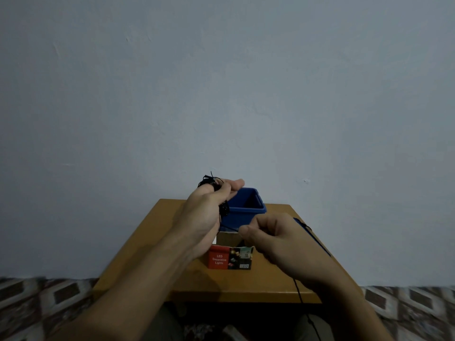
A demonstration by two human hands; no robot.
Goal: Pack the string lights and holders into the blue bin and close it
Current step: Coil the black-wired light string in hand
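An open blue bin (246,209) stands at the far middle of a small wooden table (246,284). My left hand (209,212) is raised just left of the bin and holds a coil of black string lights (213,184) wound round its fingers. A thin black wire runs from that coil to my right hand (278,239), which pinches it between thumb and fingers in front of the bin. More wire (299,291) trails from the right hand over the table's front edge. The blue lid (311,236) lies at the table's right side.
An open cardboard box (230,257) printed "LED Decorative Lights" sits between my hands, near the bin. A plain wall rises behind the table. Patterned floor tiles (37,299) show on both sides.
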